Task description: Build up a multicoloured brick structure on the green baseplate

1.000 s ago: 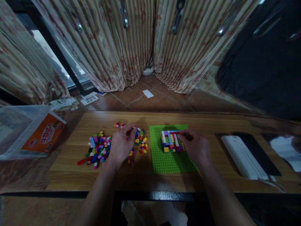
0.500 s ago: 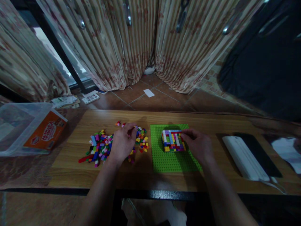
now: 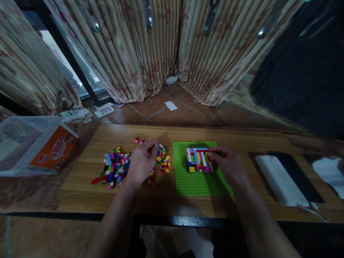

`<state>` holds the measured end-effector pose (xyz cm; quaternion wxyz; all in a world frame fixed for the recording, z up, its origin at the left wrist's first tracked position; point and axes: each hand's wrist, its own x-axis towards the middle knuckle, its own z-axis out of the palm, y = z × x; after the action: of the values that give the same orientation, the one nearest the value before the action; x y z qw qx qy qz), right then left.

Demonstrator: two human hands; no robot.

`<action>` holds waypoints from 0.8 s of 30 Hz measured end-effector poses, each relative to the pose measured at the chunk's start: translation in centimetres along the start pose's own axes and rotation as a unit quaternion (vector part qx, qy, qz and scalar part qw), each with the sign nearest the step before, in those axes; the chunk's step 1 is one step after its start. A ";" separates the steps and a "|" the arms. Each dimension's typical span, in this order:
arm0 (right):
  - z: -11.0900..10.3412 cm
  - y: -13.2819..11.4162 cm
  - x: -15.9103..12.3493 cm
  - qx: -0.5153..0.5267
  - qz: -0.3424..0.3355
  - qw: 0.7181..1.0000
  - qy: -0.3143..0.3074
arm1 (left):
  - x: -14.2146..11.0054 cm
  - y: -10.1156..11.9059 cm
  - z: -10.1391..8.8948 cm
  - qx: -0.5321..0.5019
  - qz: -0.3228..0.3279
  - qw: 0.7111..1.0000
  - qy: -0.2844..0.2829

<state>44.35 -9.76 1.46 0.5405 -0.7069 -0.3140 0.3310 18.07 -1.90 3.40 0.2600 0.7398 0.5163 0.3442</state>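
On the green baseplate stands a low block structure built of many-coloured toy bricks. My right hand is at its right end, thumb and fingertips pinched together at the top edge; whatever lies between them is too small to make out. Over the loose toy bricks to the left hovers my left hand, thumb and index finger brought together near a small bluish piece at the tips. The hand covers part of the pile.
A clear plastic bin with an orange label sits at the table's left end. On the right lie a white oblong device with a cord, a dark flat slab and crumpled white paper. The wooden table has a dark front edge.
The view has shifted very slightly. Both hands keep nearly the same places and poses, and the bricks look unchanged.
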 end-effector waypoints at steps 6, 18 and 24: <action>0.1 -0.2 -0.2 0.007 0.008 1.000 0.003 | 0.0 0.0 0.0 -0.005 0.000 1.000 0.001; 2.3 -1.5 -3.3 0.003 -0.155 0.987 0.043 | 0.0 -0.3 -0.2 0.016 -0.010 1.000 0.021; 5.7 -1.6 -7.0 -0.133 -0.309 0.933 -0.126 | -0.1 -0.4 -0.2 0.018 -0.010 1.000 0.021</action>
<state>35.50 -11.83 2.77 0.4731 -0.5929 -0.6236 0.1889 17.67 -1.85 3.23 0.2388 0.7321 0.5350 0.3475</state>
